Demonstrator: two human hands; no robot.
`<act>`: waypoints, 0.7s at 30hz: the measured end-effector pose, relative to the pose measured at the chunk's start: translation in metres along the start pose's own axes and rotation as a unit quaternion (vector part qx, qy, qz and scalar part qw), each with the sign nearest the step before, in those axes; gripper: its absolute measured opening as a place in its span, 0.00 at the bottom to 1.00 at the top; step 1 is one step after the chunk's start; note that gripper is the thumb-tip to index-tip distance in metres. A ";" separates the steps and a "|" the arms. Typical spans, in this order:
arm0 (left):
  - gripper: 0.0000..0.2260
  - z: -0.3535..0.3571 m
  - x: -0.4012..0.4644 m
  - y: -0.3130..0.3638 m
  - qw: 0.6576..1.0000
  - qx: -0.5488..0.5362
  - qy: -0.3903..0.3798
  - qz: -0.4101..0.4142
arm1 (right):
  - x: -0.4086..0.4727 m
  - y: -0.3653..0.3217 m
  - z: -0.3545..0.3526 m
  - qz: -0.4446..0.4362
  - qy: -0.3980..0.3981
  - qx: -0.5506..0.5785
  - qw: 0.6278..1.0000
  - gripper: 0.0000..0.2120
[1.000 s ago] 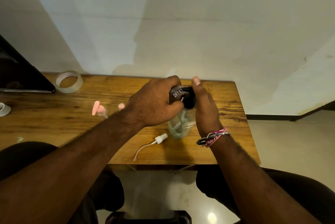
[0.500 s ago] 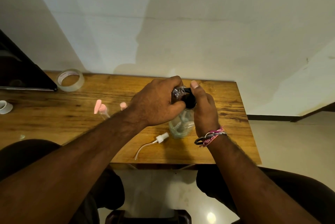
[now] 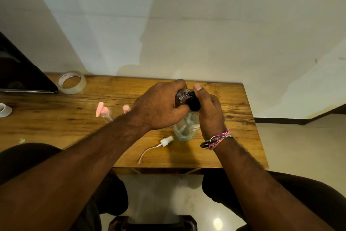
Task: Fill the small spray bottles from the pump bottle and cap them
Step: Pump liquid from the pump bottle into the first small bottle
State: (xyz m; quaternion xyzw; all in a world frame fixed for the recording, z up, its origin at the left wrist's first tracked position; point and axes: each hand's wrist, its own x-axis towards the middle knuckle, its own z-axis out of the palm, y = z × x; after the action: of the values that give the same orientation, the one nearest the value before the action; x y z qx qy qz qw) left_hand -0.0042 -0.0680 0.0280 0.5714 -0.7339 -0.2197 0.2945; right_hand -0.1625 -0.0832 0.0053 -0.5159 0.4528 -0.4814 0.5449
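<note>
Mostly wooden table (image 3: 234,137) | pale wall (image 3: 206,25) behind | glossy floor (image 3: 299,146), perhaps tiled

Small spray bottle (image 3: 182,97): body hidden inside left hand (image 3: 161,107); only threaded neck visible. Pump bottle (image 3: 185,127): black head (image 3: 193,102) partly covered by right hand (image 3: 210,113); liquid level unreadable. Second pink-capped bottle (image 3: 126,108): mostly hidden behind left forearm. White ring (image 3: 4,110) and dark panel (image 3: 20,73): cut off at left edge. Desk (image 3: 56,118): left end out of frame.
</note>
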 end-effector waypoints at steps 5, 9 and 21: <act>0.08 -0.002 0.002 0.002 1.000 -0.010 0.014 0.012 | 0.000 -0.003 -0.001 0.032 -0.018 -0.007 0.999 0.25; 0.08 -0.004 0.003 0.002 1.000 -0.007 0.012 0.015 | -0.002 -0.004 -0.003 0.035 -0.034 -0.005 0.999 0.24; 0.08 -0.004 0.003 0.003 1.000 -0.005 0.006 0.007 | -0.001 -0.003 0.001 0.034 -0.010 0.007 0.999 0.30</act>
State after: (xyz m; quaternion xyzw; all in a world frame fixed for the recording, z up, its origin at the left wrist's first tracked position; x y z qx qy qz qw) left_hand -0.0042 -0.0699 0.0338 0.5661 -0.7347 -0.2184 0.3033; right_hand -0.1615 -0.0822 0.0083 -0.5013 0.4616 -0.4608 0.5686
